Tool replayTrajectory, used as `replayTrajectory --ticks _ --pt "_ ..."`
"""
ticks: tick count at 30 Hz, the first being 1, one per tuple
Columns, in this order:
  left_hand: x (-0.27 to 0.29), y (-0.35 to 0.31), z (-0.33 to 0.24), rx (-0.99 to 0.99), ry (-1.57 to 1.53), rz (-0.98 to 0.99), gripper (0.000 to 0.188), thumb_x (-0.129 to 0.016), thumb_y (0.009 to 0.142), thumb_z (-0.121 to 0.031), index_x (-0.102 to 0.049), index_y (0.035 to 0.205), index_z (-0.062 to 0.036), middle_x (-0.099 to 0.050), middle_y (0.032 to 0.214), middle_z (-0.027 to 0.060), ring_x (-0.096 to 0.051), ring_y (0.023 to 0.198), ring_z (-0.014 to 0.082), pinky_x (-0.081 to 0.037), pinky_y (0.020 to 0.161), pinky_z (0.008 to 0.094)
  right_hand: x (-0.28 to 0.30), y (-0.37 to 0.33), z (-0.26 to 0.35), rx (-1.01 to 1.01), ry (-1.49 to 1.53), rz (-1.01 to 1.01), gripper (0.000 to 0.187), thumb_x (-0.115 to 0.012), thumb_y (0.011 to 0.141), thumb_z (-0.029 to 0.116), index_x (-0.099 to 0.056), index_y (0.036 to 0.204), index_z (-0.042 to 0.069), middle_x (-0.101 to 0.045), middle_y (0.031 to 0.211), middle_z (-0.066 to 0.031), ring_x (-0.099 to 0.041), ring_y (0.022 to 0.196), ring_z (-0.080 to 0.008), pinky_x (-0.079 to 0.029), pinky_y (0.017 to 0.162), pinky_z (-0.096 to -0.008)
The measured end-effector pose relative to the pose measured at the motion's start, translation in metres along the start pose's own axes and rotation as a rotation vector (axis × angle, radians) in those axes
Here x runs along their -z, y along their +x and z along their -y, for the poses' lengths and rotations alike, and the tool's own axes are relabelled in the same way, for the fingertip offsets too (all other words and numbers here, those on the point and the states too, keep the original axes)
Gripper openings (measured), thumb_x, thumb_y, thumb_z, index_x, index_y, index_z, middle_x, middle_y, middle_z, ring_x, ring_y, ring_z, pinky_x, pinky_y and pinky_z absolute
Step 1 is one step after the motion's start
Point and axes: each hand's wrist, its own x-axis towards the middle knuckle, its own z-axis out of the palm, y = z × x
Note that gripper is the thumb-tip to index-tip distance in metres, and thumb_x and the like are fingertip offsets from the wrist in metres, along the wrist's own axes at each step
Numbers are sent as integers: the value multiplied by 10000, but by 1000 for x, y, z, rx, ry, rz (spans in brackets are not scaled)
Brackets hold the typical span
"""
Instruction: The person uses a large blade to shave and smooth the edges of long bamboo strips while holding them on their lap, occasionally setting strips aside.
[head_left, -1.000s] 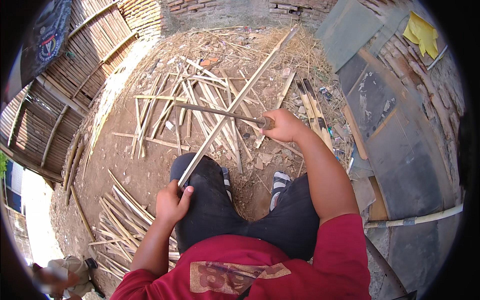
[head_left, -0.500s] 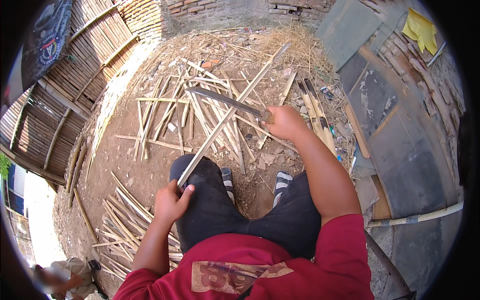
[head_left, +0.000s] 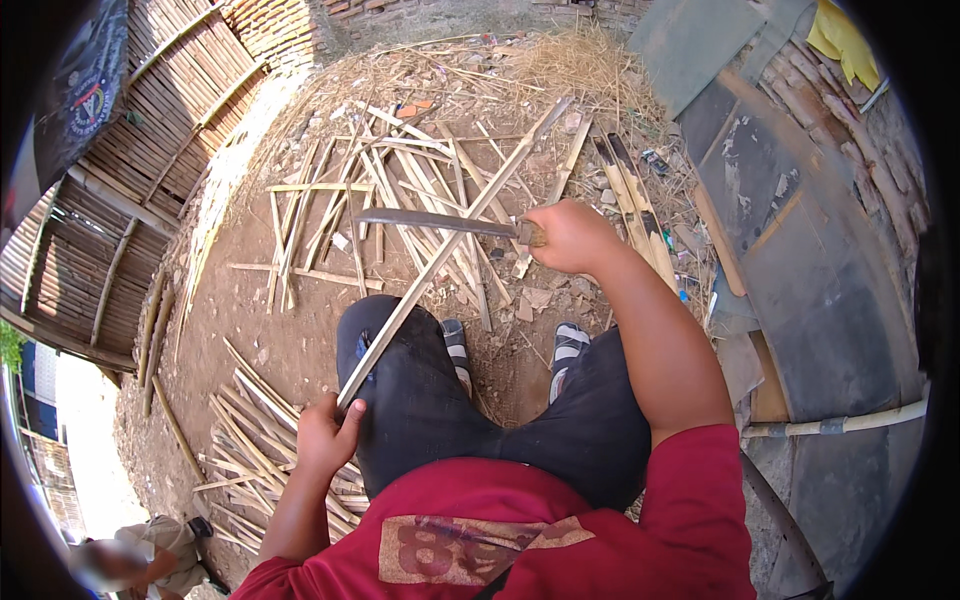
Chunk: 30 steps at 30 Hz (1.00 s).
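Observation:
My left hand (head_left: 328,434) is closed on the near end of a long bamboo strip (head_left: 400,312), which slants across my left thigh and away to the upper right. My right hand (head_left: 570,236) grips the short handle of a machete (head_left: 440,221). Its dark blade points left and crosses the strip at about the middle of the strip's length; whether it touches the strip I cannot tell. Beyond my feet lies a loose pile of split bamboo strips (head_left: 425,185) on the dirt. Another heap of strips (head_left: 250,440) lies by my left side.
Dark charred bamboo pieces (head_left: 635,210) lie to the right, beside large dark panels (head_left: 820,300). A bamboo-slat wall (head_left: 170,120) stands at the left. Another person (head_left: 165,555) sits at the lower left. Dry straw (head_left: 590,80) and a brick wall are at the far side.
The machete blade has turned to lie more level and sits a little lower along the strip. My left hand has moved slightly down with the strip's near end.

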Motion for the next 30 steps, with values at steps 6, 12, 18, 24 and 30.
replayTrajectory --ticks 6,12,18,24,30 --pt "-9 -9 18 -87 131 -55 572 -681 936 -523 -558 770 10 -630 648 210 -649 623 422 -496 588 481 -13 18 -55 -100 188 -39 462 -781 821 309 -705 1215 82 -740 1042 -206 -716 974 -361 -558 858 -439" --pt "-3 -16 17 -22 119 -51 561 -685 930 -526 -565 776 1 -629 663 211 -644 638 434 -496 593 495 -22 6 1 44 49 -107 372 -763 819 277 -730 1120 62 -738 989 -214 -716 920 -370 -566 831 -434" --pt "-23 -7 27 -86 221 -133 538 -690 920 -536 -583 817 -18 -645 714 206 -651 663 428 -497 614 506 -16 22 -36 -67 215 -93 429 -768 821 296 -714 1172 54 -746 945 -210 -726 891 -369 -571 814 -445" --pt "-7 -15 30 -83 224 -100 536 -666 939 -528 -580 840 -8 -652 719 223 -653 691 454 -505 623 514 -31 16 -33 -6 11 -254 449 -766 846 325 -701 1193 48 -731 1073 -230 -712 1004 -382 -558 884 -473" --pt "-8 -15 32 -82 134 -25 524 -670 945 -499 -559 821 -2 -633 681 219 -630 649 457 -496 610 513 -12 -7 27 230 -106 25 359 -773 849 307 -711 1120 81 -727 1009 -224 -713 952 -385 -561 850 -476"
